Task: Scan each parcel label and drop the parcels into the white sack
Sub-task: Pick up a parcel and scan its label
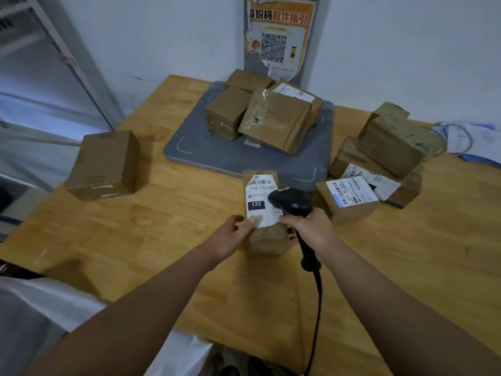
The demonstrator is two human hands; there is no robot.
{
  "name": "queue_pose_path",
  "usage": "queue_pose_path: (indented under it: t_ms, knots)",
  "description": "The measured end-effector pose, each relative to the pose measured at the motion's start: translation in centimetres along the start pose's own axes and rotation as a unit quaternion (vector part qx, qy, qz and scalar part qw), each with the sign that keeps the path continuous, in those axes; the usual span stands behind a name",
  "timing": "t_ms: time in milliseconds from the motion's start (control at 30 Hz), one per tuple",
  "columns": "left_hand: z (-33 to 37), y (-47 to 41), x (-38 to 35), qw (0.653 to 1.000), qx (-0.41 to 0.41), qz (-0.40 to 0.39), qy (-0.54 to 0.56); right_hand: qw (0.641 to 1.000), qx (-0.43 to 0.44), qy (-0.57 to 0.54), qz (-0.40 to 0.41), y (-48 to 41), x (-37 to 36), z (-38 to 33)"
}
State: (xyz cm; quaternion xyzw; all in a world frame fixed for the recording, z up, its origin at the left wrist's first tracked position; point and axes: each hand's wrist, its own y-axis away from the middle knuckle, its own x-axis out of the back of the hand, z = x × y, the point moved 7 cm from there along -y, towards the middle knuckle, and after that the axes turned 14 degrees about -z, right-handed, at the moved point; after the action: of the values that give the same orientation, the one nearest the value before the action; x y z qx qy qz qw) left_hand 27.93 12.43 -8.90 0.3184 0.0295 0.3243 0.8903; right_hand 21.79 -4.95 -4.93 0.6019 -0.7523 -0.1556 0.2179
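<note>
The left hand (230,234) is pinching the parcel (267,240) steady at the counter's (162,226) middle, while the right hand (309,226), gripping the scanner (292,203), should be aiming at the far-end barcode (260,182).

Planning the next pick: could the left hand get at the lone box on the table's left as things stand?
Probably yes, once freed: the left hand holds the labelled parcel, but nothing stands between it and the lone box.
</note>
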Motion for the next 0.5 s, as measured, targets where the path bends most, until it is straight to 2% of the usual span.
queue_pose_path:
  t_ms: [67,133,200,367,500]
  knots:
    - [1.6,-0.8,2.2,0.994,-0.032,0.08,-0.067,1.0,-0.004,0.014,0.01,0.4,0.6,0.1]
    - [3.5,-1.9,4.0,0.987,-0.066,0.123,-0.08,0.999,-0.002,0.026,0.027,0.9,1.1,0.0]
    - [5.2,-3.2,5.3,0.987,-0.09,0.11,-0.075,0.999,0.008,0.03,0.045,1.3,1.3,-0.5]
    - [7.4,-6.1,5.8,0.989,-0.087,-0.012,-0.12,0.997,0.033,0.045,0.046,2.0,1.1,-1.7]
    - [7.1,-6.3,5.5,0.994,-0.089,0.012,-0.069,0.994,0.037,0.097,0.035,2.1,0.2,-1.7]
